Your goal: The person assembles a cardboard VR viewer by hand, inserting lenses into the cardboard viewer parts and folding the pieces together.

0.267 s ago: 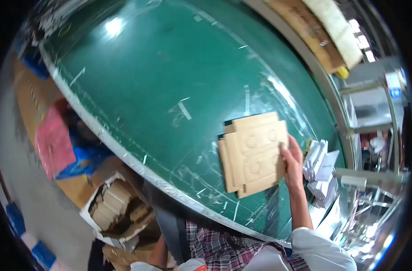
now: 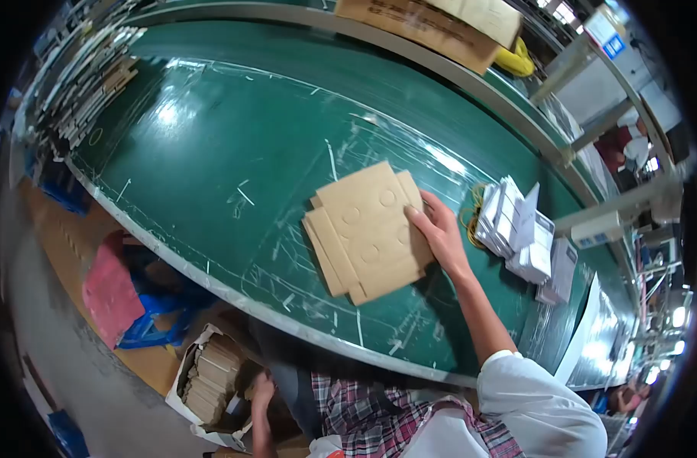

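My right hand (image 2: 442,235) grips the right edge of a few flat die-cut cardboard pieces (image 2: 371,229), thumb on top and the other fingers mostly out of sight. They overlap in a small stack over the green worktop (image 2: 211,153); the top piece has round cut marks and notched corners. Down at the lower left, my left hand (image 2: 263,388) reaches into an open carton (image 2: 179,404) beside the bench. Standing in that carton are several folded cardboard pieces (image 2: 212,374). The fingers of my left hand are too small and shaded to read.
Bundles of white printed papers (image 2: 516,229) and yellow rubber bands (image 2: 471,217) lie right of my right hand. Flat sheets (image 2: 89,84) are piled at the far left end. A large cardboard box (image 2: 425,27) sits beyond the bench. A blue stool (image 2: 161,317) stands by the front edge.
The view has swung, bringing the far-left pile and my left hand in the carton into sight. The cardboard in my right hand appears further left and turned.
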### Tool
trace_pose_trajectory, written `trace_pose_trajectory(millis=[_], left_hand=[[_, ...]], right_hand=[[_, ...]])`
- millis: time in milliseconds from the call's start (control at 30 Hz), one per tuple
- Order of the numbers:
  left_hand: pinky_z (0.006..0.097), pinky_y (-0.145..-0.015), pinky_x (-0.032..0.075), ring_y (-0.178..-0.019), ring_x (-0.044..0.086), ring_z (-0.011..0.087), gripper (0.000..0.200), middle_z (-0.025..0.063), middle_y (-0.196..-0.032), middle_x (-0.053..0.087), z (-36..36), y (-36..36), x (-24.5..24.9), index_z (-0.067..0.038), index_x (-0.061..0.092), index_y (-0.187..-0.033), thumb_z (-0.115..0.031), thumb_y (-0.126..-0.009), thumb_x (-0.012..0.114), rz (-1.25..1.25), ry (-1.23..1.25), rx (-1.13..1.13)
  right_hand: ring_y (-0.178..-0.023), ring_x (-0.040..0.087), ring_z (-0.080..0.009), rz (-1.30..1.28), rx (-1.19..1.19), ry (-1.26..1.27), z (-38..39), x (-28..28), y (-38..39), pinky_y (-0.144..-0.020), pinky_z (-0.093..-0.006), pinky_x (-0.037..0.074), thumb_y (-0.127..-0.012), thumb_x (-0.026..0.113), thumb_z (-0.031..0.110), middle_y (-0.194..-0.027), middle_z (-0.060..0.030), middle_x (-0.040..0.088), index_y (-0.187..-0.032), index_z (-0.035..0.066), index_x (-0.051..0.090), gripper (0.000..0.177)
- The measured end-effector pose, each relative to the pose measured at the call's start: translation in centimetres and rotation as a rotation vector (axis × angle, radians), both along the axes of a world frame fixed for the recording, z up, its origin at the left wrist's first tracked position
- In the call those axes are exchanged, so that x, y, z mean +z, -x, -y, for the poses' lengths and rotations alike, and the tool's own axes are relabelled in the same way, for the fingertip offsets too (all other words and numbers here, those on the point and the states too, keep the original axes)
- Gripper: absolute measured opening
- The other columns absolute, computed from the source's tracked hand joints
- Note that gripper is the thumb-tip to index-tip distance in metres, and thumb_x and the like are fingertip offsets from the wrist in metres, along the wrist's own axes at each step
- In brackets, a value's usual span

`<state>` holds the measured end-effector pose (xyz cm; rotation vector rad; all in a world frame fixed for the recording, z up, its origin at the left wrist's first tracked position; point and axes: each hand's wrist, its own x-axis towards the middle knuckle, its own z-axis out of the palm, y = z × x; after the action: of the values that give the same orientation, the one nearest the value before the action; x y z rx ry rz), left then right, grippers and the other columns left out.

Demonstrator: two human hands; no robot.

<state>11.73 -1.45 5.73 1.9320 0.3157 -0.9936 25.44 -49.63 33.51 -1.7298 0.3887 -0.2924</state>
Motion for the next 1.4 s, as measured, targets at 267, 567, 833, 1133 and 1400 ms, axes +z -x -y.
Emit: trace_pose_trajectory(millis=[267,567,833,1133,1400], left_hand=[[0.0326,-0.090,0.045,-0.104,0.059,0.0221,0.036,0.0153,-0.110,0.063,9.3,-8.2,32.1,0.001,0.053,-0.122,-0.020,-0.093,0.053,0.609,0.201,-0.089],[0.0312,-0.088,0.046,-0.102,0.059,0.0206,0.049,0.0206,-0.118,0.057,27.0,-18.8,28.3,0.005,0.044,-0.129,-0.023,-0.090,0.058,0.699,0.518,-0.048],[0.0416,-0.100,0.035,-0.116,0.045,0.0395,0.064,0.0296,-0.122,0.047,32.6,-16.9,26.3,0.010,0.035,-0.129,-0.018,-0.080,0.065,1.204,0.087,0.154],[0.0421,-0.101,0.030,-0.115,0.037,0.0374,0.066,0.0244,-0.124,0.031,32.0,-16.2,26.7,0.005,0.031,-0.129,-0.001,-0.072,0.065,1.240,0.118,0.227],[0.0325,-0.092,0.042,-0.105,0.055,0.0228,0.054,0.0163,-0.117,0.055,30.9,-15.3,28.9,0.003,0.036,-0.129,0.001,-0.081,0.062,0.949,0.612,0.313]], right_hand=[[-0.096,0.061,-0.0194,0.194,-0.003,-0.022,2.5,-2.6,0.8,-0.085,-0.0311,0.047,-0.084,0.063,0.021,-0.106,-0.0158,0.064,-0.121,-0.007,0.052,0.047],[-0.108,0.054,-0.0163,0.357,0.010,-0.133,1.9,-1.8,1.8,-0.094,-0.0287,0.041,-0.087,0.061,0.013,-0.118,-0.0109,0.057,-0.129,-0.003,0.044,0.049],[-0.117,0.049,-0.0324,0.391,-0.120,0.228,0.8,-2.7,0.7,-0.101,-0.0398,0.036,-0.086,0.053,0.010,-0.127,-0.0221,0.050,-0.130,-0.005,0.043,0.049],[-0.116,0.040,-0.0351,0.369,-0.214,0.576,0.4,-0.8,1.4,-0.102,-0.0427,0.031,-0.077,0.064,0.011,-0.124,-0.0189,0.045,-0.125,0.001,0.049,0.051],[-0.108,0.054,-0.0161,0.356,0.066,-0.286,1.2,0.8,2.3,-0.092,-0.0294,0.043,-0.083,0.063,0.013,-0.120,-0.0119,0.056,-0.126,-0.002,0.048,0.048]])
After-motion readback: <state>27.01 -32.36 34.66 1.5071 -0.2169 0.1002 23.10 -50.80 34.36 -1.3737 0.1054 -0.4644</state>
